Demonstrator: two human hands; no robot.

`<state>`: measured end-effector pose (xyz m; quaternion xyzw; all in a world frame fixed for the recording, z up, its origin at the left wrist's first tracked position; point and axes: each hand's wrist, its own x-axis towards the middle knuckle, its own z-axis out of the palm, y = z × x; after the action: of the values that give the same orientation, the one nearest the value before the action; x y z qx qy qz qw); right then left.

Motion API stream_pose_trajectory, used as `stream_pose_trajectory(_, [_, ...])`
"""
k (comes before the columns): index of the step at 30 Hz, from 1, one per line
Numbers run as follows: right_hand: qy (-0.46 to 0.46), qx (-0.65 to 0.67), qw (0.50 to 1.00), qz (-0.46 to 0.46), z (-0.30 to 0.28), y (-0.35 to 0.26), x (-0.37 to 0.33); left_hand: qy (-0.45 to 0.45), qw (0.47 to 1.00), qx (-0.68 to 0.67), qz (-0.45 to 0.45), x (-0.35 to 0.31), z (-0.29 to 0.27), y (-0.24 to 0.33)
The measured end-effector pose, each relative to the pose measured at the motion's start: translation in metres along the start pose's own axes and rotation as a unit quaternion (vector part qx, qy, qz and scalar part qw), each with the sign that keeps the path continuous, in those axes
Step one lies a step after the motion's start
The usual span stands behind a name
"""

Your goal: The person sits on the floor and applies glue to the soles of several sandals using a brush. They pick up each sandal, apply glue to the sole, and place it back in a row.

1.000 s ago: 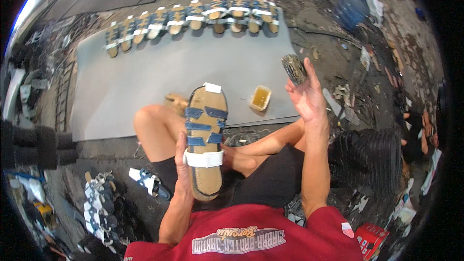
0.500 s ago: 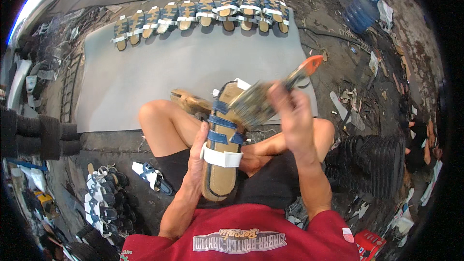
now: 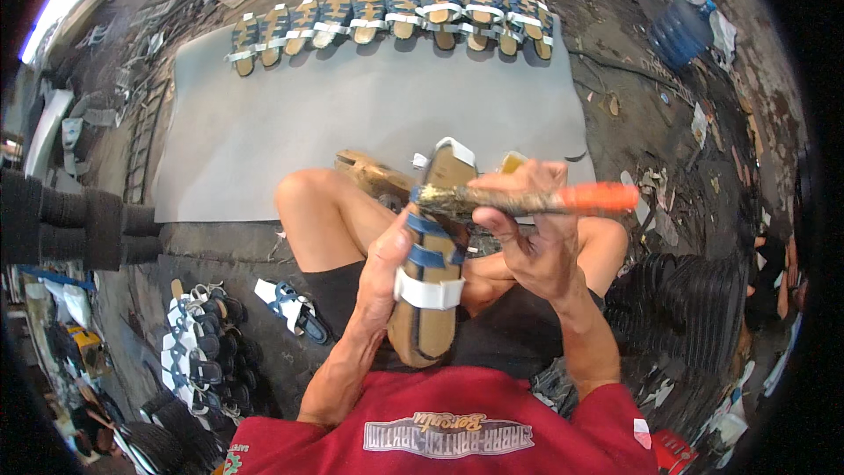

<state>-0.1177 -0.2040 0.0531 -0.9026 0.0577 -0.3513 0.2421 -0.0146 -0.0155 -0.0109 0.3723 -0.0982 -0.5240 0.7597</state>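
My left hand [image 3: 384,268] grips a sandal [image 3: 429,321] by its side, over my lap. The sandal has a tan footbed, blue straps and a broad white strap, and its toe points away from me. My right hand [image 3: 538,251] is closed around what looks like a flat, crusted brush [image 3: 527,200] with an orange handle end. Held sideways, the brush has its yellowish tip at the blue strap near the toe. Blur hides whether it touches. A worn brown wooden block [image 3: 369,171] lies beyond the sandal, partly hidden.
Several similar sandals [image 3: 369,19] stand in a row along the far edge of a grey sheet [image 3: 352,114]. More sandals [image 3: 198,352] are piled at left, with a single one [image 3: 293,310] beside my leg. Black soles [image 3: 681,317] are stacked at right; blue water bottles [image 3: 681,31] lie far right.
The brush has swung from slanted, its broad face showing, to nearly level and edge-on. My right hand has turned with it, while the left keeps its hold. The whole view has shifted slightly.
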Motion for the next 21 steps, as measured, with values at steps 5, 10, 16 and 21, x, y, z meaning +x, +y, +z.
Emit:
stream_pose_trajectory(5, [-0.033,0.120,0.988,0.093,-0.019,-0.006,-0.011,0.097,0.995,-0.004,-0.005,-0.005,0.001,0.016])
stream_pose_trajectory(10, [-0.063,0.040,0.997,-0.016,0.000,-0.019,0.009,0.036,0.997,0.067,0.008,0.001,-0.002,0.004])
stream_pose_trajectory(16, [-0.085,0.037,0.995,0.042,-0.012,0.007,-0.015,0.123,0.988,-0.092,-0.013,-0.005,-0.003,0.024])
stream_pose_trajectory(21, [-0.068,0.114,0.990,-0.036,0.023,-0.024,0.014,0.099,0.991,0.094,0.016,0.002,-0.017,-0.008])
